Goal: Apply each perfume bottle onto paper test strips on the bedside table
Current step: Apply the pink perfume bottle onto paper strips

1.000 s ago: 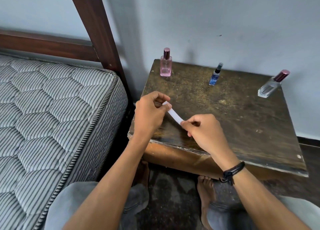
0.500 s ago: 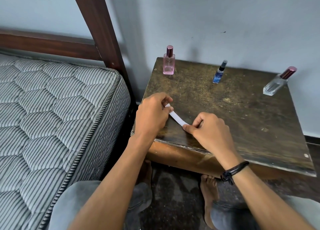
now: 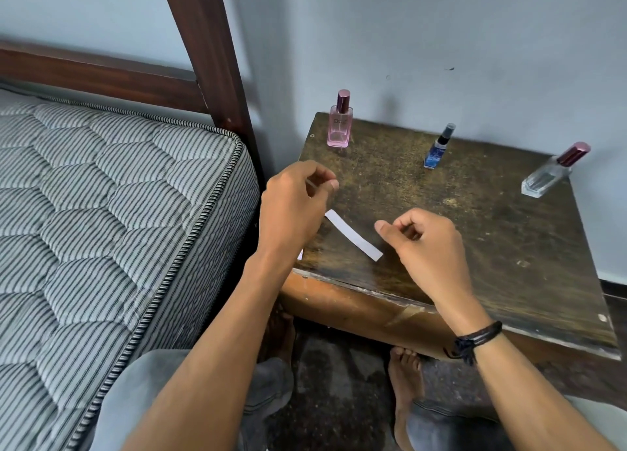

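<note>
Paper strip now lies flat on the table, near its front left corner, and neither hand touches it. Half a second ago both hands pinched its ends over that same corner. Now the right hand hovers just beside the strip's near end, fingers loosely curled and holding nothing. The left hand sits by the table's left edge with fingers curled; a thin pale sliver shows at its fingertips, but I cannot tell whether it grips anything. One strip looks laid out, likely ready for a first spray. The pink bottle, blue bottle and clear bottle stand untouched along the table's back edge
</note>
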`<state>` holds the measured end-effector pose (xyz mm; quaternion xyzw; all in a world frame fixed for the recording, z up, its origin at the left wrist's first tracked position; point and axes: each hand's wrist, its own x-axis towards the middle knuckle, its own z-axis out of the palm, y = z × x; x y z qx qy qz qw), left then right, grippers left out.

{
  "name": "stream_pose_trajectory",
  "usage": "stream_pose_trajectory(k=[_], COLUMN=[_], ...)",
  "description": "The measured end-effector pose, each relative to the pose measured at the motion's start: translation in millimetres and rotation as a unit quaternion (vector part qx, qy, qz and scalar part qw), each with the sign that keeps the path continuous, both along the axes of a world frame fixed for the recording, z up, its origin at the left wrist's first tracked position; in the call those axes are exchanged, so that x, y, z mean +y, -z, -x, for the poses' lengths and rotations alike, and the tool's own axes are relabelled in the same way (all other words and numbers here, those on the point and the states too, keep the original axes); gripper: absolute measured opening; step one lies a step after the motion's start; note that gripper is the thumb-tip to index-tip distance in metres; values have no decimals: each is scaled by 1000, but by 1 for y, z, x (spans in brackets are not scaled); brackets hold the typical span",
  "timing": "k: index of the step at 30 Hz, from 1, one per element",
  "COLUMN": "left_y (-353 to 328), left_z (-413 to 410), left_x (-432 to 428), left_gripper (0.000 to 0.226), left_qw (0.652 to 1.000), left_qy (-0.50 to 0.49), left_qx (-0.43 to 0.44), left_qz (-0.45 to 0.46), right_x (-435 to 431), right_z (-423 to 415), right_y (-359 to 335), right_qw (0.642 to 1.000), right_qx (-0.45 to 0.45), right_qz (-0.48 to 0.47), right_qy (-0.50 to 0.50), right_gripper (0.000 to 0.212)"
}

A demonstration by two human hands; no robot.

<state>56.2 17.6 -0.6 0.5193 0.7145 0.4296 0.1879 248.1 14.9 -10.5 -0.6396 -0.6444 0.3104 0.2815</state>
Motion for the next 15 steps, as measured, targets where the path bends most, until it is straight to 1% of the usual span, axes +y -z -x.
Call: stream_pose_trajectory(k=[4,8,12,15], left_y=[-4,-7,-9,-9], left_z=[5,7,12,16], left_x=[0,-2,-5,-6], left_gripper=[2,5,7,6], left_qw=[1000,1000,1000,1000], left_qy=[-7,-4,-3,-3], left_qx=[-14,-20,-22,-24], left_qz=[-4,3,8,12], right_x=[-1,4,31,69], right_z=[2,6,21,42], right_y=[-4,-7,-12,-15], right_qw=[999,996,997,996], right_qx=[46,68,65,77], right_qz=[23,44,23,-4], right_qy=[-16,-25,-35,-49], right_gripper=[25,17,7,14])
